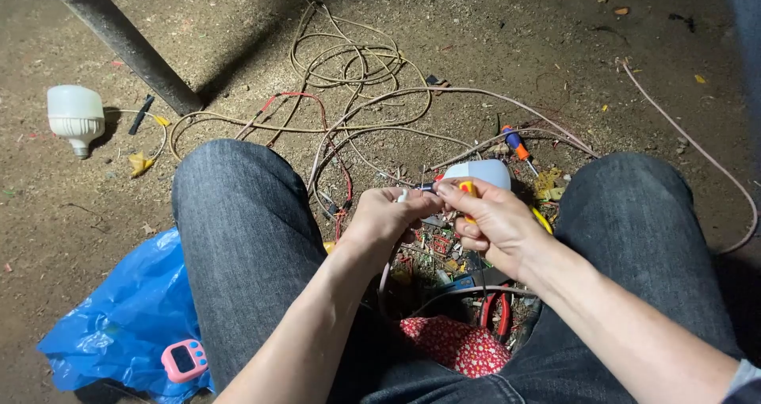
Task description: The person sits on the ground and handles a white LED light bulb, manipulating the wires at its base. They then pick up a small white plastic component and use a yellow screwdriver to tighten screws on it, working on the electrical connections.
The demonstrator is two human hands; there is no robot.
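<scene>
Thin wire end with a small white sleeve (403,195) sits pinched in the left hand (387,216), between the person's knees, above the middle of the dirt floor (491,31). Left grip narrow, thumb and fingers closed on the wire, likely to keep the tip steady. Right hand (495,223) meets it from the right, fingertips touching the same spot; grip also narrow, closed on a small yellow-and-orange handled tool (468,190), exact kind too small to tell. Both hands held up off the floor, close together, so the fine work stays near the eyes.

Just behind the right hand: white rounded plastic bulb housing (479,172), lying on the floor. Beside it, further right, an orange-and-blue handled screwdriver (516,143). Under the hands, a litter of small parts and wire scraps, red-handled pliers (498,313) near the right thigh, red patterned cloth pouch (456,344) at the lap.

Beyond the knees, a loose tangle of beige and red cables (349,71) spreads toward the far edge of the floor; one beige strand runs off to the right edge. Second white plastic LED bulb (75,117) lies on its side near the left edge, well apart. Dark metal pole (119,35) slants in from the far-left corner. Crumpled blue plastic bag (119,317) at the near-left corner, a small pink gadget with a screen (184,360) resting on it. Person wears dark grey jeans (246,229).
</scene>
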